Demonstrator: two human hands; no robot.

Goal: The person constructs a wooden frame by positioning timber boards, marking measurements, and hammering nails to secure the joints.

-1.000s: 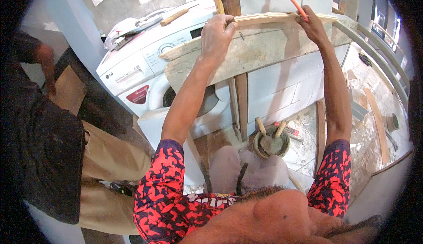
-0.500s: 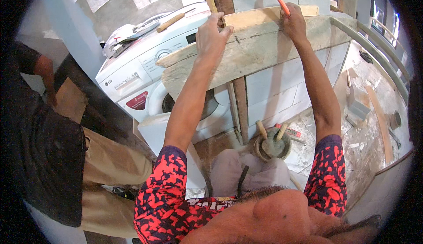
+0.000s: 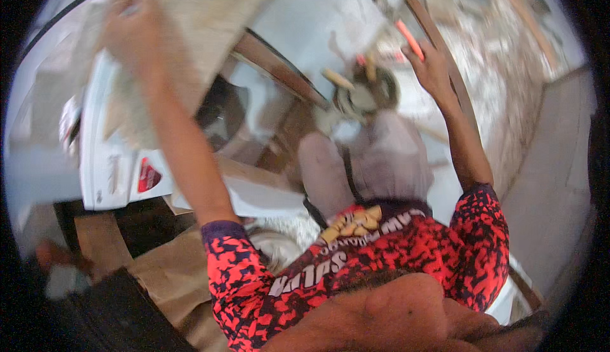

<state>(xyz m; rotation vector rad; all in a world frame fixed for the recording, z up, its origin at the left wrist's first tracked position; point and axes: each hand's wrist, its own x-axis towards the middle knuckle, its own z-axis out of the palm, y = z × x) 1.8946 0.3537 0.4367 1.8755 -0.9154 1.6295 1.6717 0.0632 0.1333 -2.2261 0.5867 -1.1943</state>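
Hammer (image 3: 410, 40), orange-handled, slants up and leftward from the right hand (image 3: 433, 69), whose fingers curl around its grip, arm reaching forward. Motion blur smears the hammer's head. The left arm stretches forward-left, its blurred hand (image 3: 135, 31) over the wooden plank (image 3: 216, 21); whether those fingers pinch anything, I cannot tell.

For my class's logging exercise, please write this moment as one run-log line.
left hand: at board, grip too blurred to tell | right hand: holding hammer | bucket: in front of legs
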